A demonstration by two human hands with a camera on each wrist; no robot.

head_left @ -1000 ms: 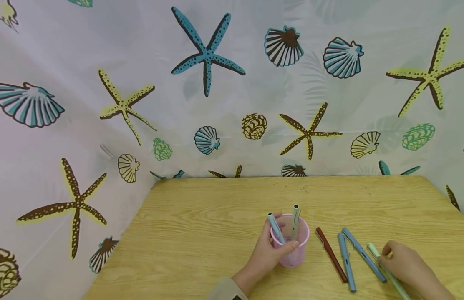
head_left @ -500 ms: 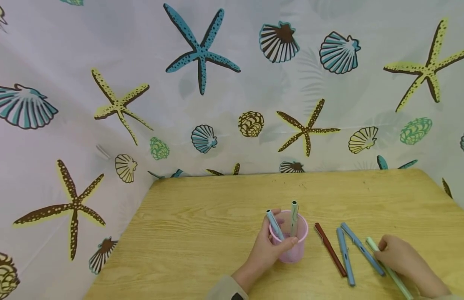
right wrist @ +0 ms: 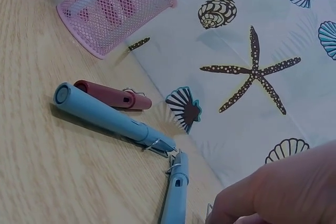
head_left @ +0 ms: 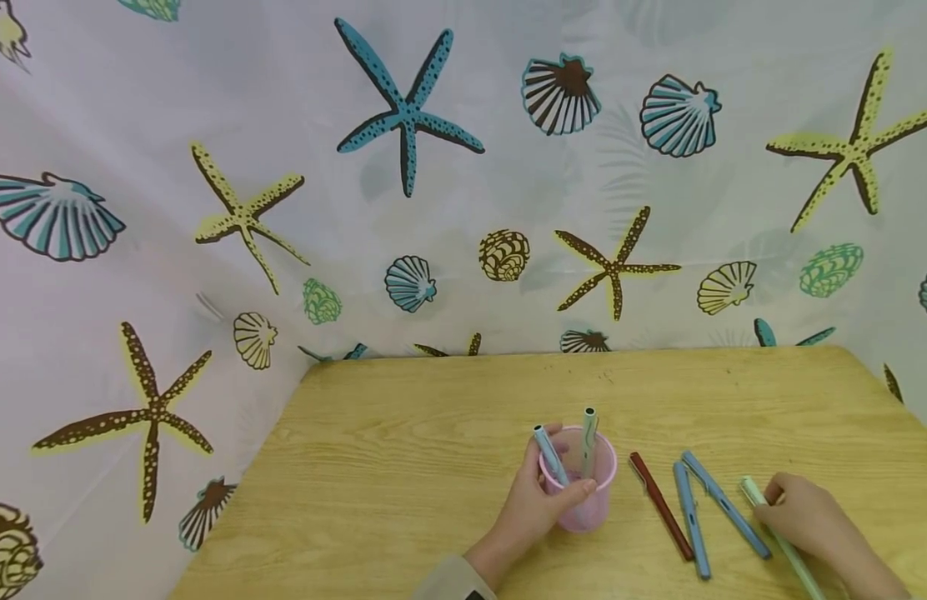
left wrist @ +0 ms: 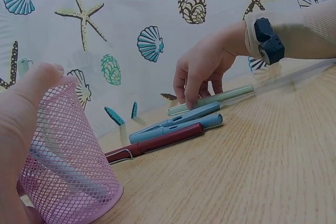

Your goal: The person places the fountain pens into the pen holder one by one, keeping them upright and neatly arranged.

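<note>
My left hand (head_left: 534, 504) grips a pink mesh pen cup (head_left: 594, 504), with the thumb over its near rim. Inside the cup lean a light blue pen (head_left: 551, 454) and a pale green pen (head_left: 588, 442). On the right, my right hand (head_left: 809, 515) pinches another pale green pen (head_left: 795, 567), which lies along the wood; the left wrist view shows the fingertips on this pen (left wrist: 231, 94). Only part of the right hand (right wrist: 283, 192) appears in the right wrist view, where its fingertips are hidden.
Between the cup and the right hand lie a dark red pen (head_left: 662, 508) and two blue pens (head_left: 692, 525), whose capped ends nearly meet. The wooden table (head_left: 388, 467) meets a curtain (head_left: 463, 200) printed with shells and starfish at its back and sides.
The pale green pen under my right hand has shifted slightly right and away from me at its far end. My left hand keeps holding the cup in place.
</note>
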